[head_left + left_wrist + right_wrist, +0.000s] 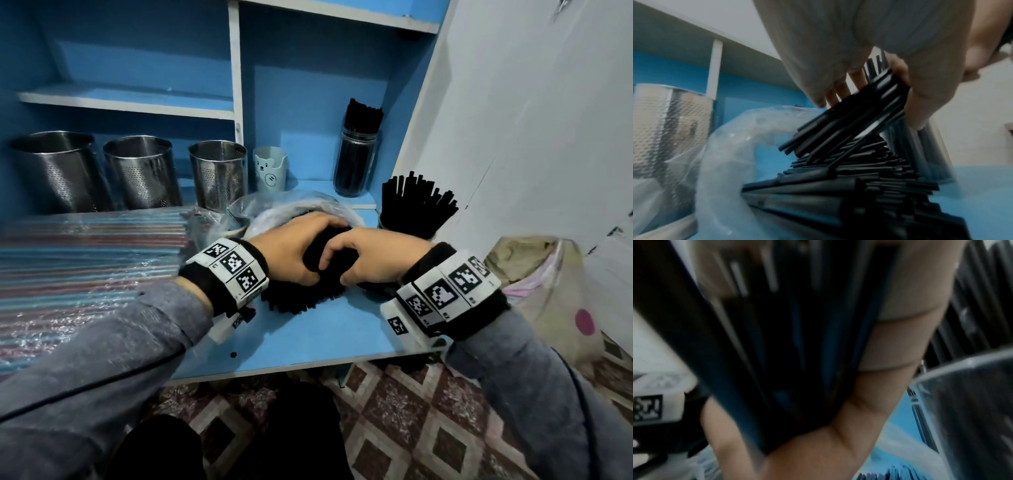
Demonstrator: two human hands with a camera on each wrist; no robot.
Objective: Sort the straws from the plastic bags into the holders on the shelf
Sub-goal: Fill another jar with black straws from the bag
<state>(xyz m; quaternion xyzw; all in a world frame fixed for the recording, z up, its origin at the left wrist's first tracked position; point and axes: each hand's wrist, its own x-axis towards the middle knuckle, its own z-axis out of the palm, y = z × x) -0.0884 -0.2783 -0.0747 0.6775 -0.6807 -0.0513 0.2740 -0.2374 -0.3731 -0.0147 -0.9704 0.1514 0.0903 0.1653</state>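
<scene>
In the head view both hands meet on one bundle of black straws (313, 291) lying on the blue shelf (329, 335). My left hand (301, 250) grips it from the left and my right hand (356, 260) from the right, fingers curled round it. The straws come out of a crumpled clear plastic bag (294, 209) just behind. The left wrist view shows a raised sheaf of black straws (849, 113) held under my fingers (840, 87) above the pile. The right wrist view is blurred, with black straws (777, 337) against curled fingers (900, 337).
Three perforated steel holders (144, 171) and a pale bear-face cup (270, 168) stand at the shelf's back. A clear jar of black straws (356, 161) and a second full holder (414, 209) stand at the right. A bag of coloured straws (85, 260) lies at the left.
</scene>
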